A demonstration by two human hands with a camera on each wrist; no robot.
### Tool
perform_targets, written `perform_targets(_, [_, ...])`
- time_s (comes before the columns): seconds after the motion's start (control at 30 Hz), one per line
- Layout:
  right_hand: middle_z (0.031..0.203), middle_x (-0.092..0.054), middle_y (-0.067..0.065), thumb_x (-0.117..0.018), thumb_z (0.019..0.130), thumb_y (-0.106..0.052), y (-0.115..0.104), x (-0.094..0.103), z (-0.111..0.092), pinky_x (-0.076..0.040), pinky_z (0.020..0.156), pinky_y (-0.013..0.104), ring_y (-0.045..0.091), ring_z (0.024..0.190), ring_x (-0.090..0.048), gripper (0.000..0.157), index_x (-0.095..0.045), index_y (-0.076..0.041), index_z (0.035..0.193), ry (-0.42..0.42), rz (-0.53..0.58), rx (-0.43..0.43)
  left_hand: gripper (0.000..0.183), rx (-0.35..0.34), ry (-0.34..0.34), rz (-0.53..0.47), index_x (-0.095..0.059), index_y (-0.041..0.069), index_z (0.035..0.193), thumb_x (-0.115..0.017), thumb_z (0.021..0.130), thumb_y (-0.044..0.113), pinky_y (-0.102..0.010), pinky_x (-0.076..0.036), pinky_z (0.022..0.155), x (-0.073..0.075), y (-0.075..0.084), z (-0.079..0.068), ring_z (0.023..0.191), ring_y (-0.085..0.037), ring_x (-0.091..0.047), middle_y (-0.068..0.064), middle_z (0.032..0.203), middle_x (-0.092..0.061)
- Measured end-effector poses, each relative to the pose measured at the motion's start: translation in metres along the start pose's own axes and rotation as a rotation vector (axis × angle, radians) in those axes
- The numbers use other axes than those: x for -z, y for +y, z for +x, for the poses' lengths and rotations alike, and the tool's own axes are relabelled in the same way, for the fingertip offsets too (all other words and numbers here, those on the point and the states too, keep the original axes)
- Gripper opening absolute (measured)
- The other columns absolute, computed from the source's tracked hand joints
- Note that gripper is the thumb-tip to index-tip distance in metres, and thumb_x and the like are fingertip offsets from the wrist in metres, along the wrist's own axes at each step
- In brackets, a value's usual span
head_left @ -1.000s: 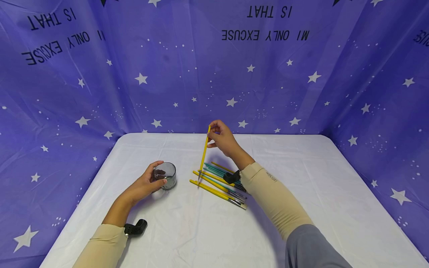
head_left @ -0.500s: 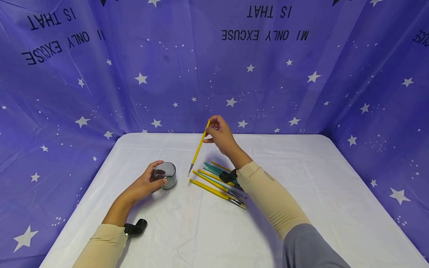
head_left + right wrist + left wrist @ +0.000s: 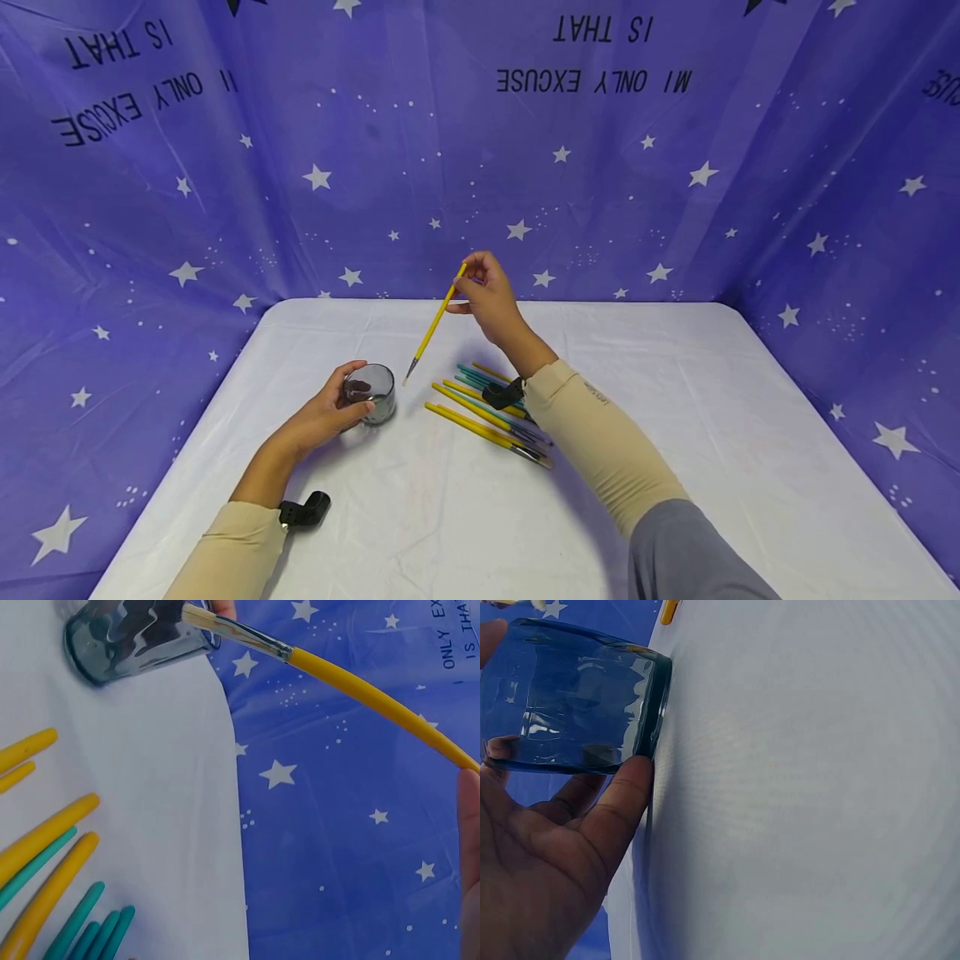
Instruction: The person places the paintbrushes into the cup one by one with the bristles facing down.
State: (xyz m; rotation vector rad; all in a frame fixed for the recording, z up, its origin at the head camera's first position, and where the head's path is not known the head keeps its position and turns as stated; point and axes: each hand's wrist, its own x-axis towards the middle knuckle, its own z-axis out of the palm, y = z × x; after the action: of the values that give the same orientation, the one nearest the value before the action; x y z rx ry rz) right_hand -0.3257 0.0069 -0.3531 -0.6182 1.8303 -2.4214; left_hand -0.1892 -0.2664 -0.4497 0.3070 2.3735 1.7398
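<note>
My left hand (image 3: 321, 417) holds a small smoky glass cup (image 3: 381, 406) from its left side, thumb at the front and fingers behind. In the left wrist view, the fingers reach along the glass near its base, which stands upright on the table. My right hand (image 3: 489, 304) pinches a yellow paintbrush (image 3: 437, 323) near the end of its handle. The brush slants down to the left, with its pale bristles (image 3: 201, 618) just above and right of the glass, apart from it in the head view. Nothing is visible inside the glass.
Several yellow paintbrushes (image 3: 468, 423) and teal paintbrushes (image 3: 79, 919) lie in a loose row right of the glass, partly hidden by the right wrist camera (image 3: 501, 393). White cloth covers the table (image 3: 420, 517). A purple star-patterned curtain (image 3: 450, 167) surrounds its back and sides.
My right hand has risen slightly and moved left, carrying the yellow paintbrush from above the other brushes toward the glass. The brush now tilts more. My left hand and the glass have stayed put.
</note>
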Motion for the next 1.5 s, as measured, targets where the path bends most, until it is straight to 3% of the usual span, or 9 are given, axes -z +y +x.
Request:
perform_targets(0.33, [0.095, -0.049, 0.01, -0.052, 0.096, 0.008, 0.007, -0.014, -0.006, -0.058, 0.068, 0.044, 0.022, 0.079, -0.062, 0.021, -0.045, -0.007, 0.109, 0.029, 0.038, 0.017, 0.075, 0.017, -0.011, 0.01, -0.018, 0.012, 0.154, -0.065, 0.095, 0.016, -0.028, -0.047, 0.085, -0.001, 0.0, -0.002, 0.109, -0.024, -0.052, -0.026, 0.132, -0.047])
perform_targets(0.5, [0.097, -0.05, 0.011, -0.053, 0.097, 0.005, 0.016, -0.027, -0.01, -0.058, 0.07, 0.044, 0.023, 0.083, -0.062, 0.021, -0.043, -0.005, 0.113, -0.006, 0.007, 0.002, 0.074, 0.005, 0.002, 0.008, -0.019, 0.011, 0.154, -0.065, 0.095, 0.013, -0.027, -0.047, 0.085, -0.001, 0.001, -0.002, 0.11, -0.026, -0.051, -0.027, 0.132, -0.046])
perform_targets(0.83, [0.094, -0.048, 0.008, -0.052, 0.099, 0.004, 0.038, -0.047, -0.014, -0.058, 0.073, 0.043, 0.021, 0.081, -0.06, 0.02, -0.045, -0.008, 0.113, -0.064, -0.059, -0.039, 0.077, 0.061, 0.001, 0.01, -0.017, 0.014, 0.155, -0.066, 0.095, 0.018, -0.033, -0.046, 0.086, 0.0, 0.006, 0.001, 0.107, -0.026, -0.051, -0.023, 0.128, -0.048])
perform_targets(1.03, [0.092, -0.048, 0.007, -0.051, 0.098, 0.007, 0.051, -0.054, -0.014, -0.057, 0.074, 0.048, 0.019, 0.078, -0.061, 0.02, -0.045, -0.006, 0.112, -0.055, -0.055, -0.056, 0.077, 0.043, 0.004, 0.015, -0.017, 0.012, 0.155, -0.066, 0.095, 0.016, -0.032, -0.047, 0.083, -0.001, 0.004, 0.001, 0.103, -0.026, -0.052, -0.023, 0.125, -0.049])
perform_targets(1.5, [0.094, -0.05, 0.007, -0.052, 0.098, 0.005, 0.067, -0.068, -0.014, -0.058, 0.071, 0.041, 0.018, 0.079, -0.061, 0.025, -0.044, -0.002, 0.121, -0.071, -0.088, -0.07, 0.076, 0.018, 0.025, 0.021, -0.02, 0.01, 0.154, -0.066, 0.094, 0.015, -0.031, -0.046, 0.086, -0.001, 0.002, 0.0, 0.107, -0.026, -0.052, -0.024, 0.127, -0.05])
